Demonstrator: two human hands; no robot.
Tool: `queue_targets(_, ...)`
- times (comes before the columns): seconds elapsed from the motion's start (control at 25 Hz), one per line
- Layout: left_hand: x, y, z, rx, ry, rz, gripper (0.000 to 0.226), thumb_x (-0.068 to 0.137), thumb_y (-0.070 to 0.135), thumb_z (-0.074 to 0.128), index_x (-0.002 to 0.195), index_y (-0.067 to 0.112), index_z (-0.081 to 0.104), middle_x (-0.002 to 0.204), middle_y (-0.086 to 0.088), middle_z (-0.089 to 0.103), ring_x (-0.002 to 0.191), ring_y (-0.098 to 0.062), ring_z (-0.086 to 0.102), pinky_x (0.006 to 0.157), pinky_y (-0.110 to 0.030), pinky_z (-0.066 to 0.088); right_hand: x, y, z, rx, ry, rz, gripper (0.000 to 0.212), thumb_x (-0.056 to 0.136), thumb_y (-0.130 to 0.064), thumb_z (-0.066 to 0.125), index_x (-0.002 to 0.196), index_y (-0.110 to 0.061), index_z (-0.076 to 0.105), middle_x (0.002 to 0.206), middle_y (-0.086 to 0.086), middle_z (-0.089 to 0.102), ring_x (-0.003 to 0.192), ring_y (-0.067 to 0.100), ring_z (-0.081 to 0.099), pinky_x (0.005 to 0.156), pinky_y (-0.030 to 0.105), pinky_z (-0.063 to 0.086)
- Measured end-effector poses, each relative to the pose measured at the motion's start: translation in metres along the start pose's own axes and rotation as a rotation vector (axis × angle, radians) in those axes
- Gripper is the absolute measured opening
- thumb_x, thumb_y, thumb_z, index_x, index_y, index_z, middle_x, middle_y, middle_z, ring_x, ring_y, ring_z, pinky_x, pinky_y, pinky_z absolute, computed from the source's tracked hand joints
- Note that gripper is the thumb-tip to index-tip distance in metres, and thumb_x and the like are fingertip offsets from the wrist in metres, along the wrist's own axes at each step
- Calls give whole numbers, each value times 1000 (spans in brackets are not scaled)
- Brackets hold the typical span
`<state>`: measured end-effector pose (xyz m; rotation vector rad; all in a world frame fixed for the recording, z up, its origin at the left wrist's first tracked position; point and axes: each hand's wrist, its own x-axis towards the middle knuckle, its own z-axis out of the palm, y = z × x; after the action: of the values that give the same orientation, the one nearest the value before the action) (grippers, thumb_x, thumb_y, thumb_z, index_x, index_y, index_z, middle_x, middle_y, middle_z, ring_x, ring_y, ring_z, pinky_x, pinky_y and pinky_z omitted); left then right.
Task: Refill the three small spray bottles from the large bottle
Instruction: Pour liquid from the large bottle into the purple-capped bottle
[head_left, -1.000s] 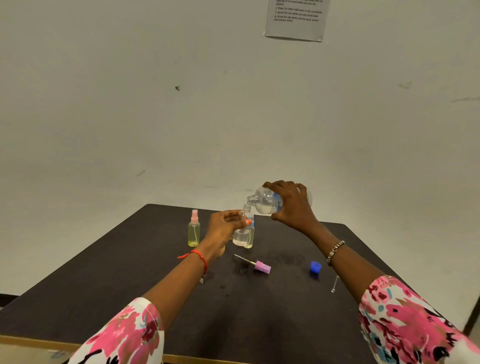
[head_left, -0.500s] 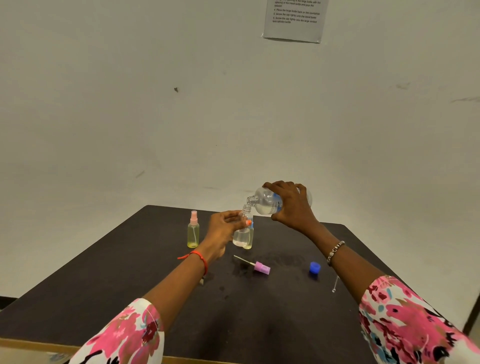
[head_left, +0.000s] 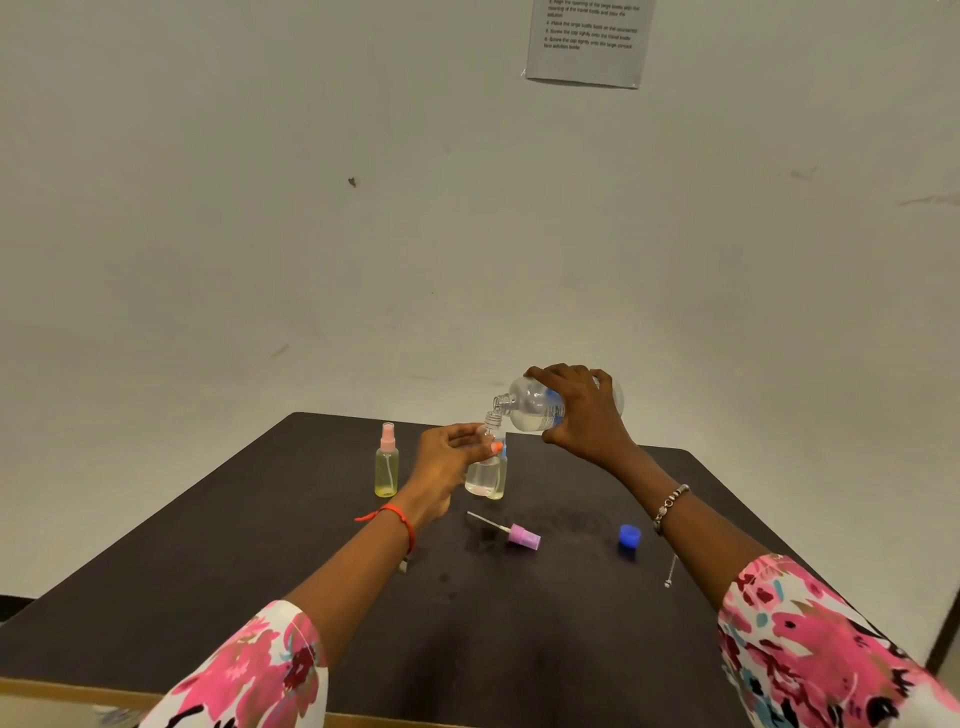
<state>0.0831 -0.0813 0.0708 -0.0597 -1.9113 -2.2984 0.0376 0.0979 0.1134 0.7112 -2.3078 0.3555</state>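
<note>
Both of my forearms are bare from the sleeve hems down. My left sleeve (head_left: 249, 670) and right sleeve (head_left: 810, 644) are of one white fabric printed with large pink flowers, dark red and black accents and small touches of light blue. My left hand (head_left: 447, 467) carries a thin red thread (head_left: 397, 517) tied at the wrist, a loose end trailing outward; one nail shows orange polish. My right hand (head_left: 587, 415) has a slim silver-toned beaded bracelet (head_left: 670, 506) at the wrist.
</note>
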Motion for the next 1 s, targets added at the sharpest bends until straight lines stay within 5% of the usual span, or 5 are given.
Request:
queue_targets(0.68, 1, 0, -1, 10, 6, 12, 43, 72, -1, 71, 114, 1, 59, 104, -10, 64, 98, -22, 59, 69, -26, 50, 1, 1, 2, -9, 2, -11, 67, 63, -20, 75, 125, -16, 51, 121, 12, 59, 114, 33, 51, 104, 54, 23)
queue_targets(1.0, 1, -2, -1, 21, 13, 13, 43, 71, 0, 72, 112, 2, 60, 104, -10, 64, 99, -23, 60, 86, -40, 51, 0, 0, 1, -22, 7, -9, 67, 63, -16, 75, 125, -19, 51, 120, 8, 59, 113, 30, 51, 104, 51, 23)
